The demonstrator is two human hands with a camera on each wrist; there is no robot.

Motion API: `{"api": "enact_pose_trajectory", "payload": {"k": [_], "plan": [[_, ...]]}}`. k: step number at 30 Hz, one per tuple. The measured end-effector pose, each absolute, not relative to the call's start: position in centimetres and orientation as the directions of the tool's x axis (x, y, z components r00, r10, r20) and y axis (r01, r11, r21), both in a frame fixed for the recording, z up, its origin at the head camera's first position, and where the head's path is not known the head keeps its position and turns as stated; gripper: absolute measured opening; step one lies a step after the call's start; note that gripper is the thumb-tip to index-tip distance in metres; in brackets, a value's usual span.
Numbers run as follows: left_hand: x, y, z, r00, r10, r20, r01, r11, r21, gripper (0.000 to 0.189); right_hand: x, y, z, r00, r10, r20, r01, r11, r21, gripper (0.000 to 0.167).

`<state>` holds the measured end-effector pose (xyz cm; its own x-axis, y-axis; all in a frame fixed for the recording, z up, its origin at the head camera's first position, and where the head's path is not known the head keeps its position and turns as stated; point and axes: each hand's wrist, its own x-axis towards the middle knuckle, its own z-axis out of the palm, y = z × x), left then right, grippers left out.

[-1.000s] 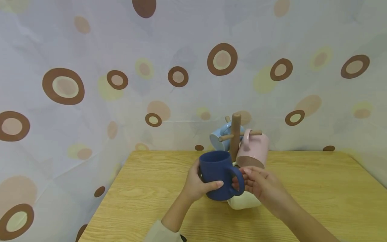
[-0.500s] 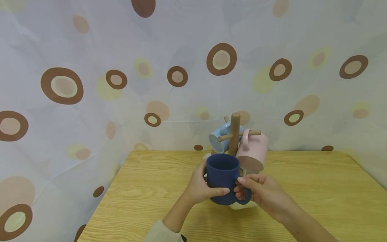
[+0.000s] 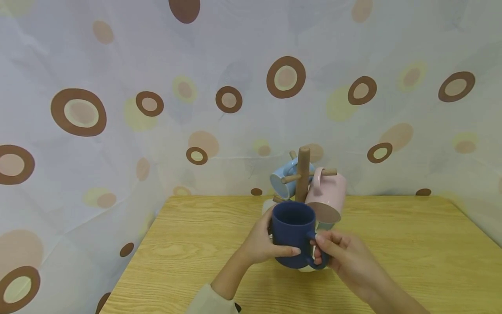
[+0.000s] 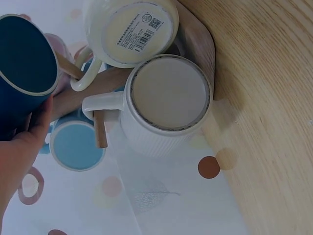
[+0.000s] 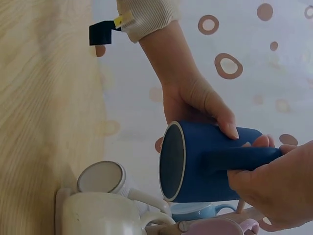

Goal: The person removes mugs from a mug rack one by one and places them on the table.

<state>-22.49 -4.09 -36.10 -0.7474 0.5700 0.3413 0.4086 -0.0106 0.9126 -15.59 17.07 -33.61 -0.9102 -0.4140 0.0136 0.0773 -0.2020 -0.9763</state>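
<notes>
A dark blue mug (image 3: 292, 237) is held upright, mouth up, in front of a wooden mug rack (image 3: 303, 174). My left hand (image 3: 256, 244) grips its body from the left, thumb across the front. My right hand (image 3: 349, 261) pinches the handle on the right side, its thumb on top and fingertips through the loop. On the rack's upper pegs hang a light blue mug (image 3: 281, 181) and a pink mug (image 3: 331, 192). Lower down, the left wrist view shows a cream mug (image 4: 112, 46) with a label on its base and a white ribbed mug (image 4: 168, 95), both on pegs.
The rack stands on a wood-grain table (image 3: 196, 244) near its back edge. Behind the table hangs a pale cloth (image 3: 243, 52) with brown and yellow circles. An upper peg (image 3: 290, 179) points forward above the blue mug.
The blue mug has moved right and slightly down with my left hand. My right hand, earlier beside the handle with loose fingers, now pinches it.
</notes>
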Motion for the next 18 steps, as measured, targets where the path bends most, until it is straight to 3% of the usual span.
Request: {"api": "enact_pose_trajectory", "payload": {"k": [6, 11, 18], "plan": [[-22.7, -4.0, -35.9, -0.732, 0.601, 0.319, 0.413, 0.019, 0.911, 0.082, -14.8, 17.3, -34.5, -0.935, -0.354, 0.018, 0.076, -0.25, -0.965, 0.021], [-23.3, -4.4, -35.4, -0.767, 0.516, 0.38, 0.447, 0.005, 0.895, 0.094, -14.3, 18.5, -35.2, -0.92, -0.391, 0.034, 0.095, -0.306, -0.947, 0.025], [-24.4, -3.9, -33.2, -0.845, 0.279, 0.456, 0.527, 0.294, 0.798, 0.058, -13.5, 20.4, -36.3, -0.895, -0.439, 0.078, 0.081, -0.333, -0.94, 0.032]]}}
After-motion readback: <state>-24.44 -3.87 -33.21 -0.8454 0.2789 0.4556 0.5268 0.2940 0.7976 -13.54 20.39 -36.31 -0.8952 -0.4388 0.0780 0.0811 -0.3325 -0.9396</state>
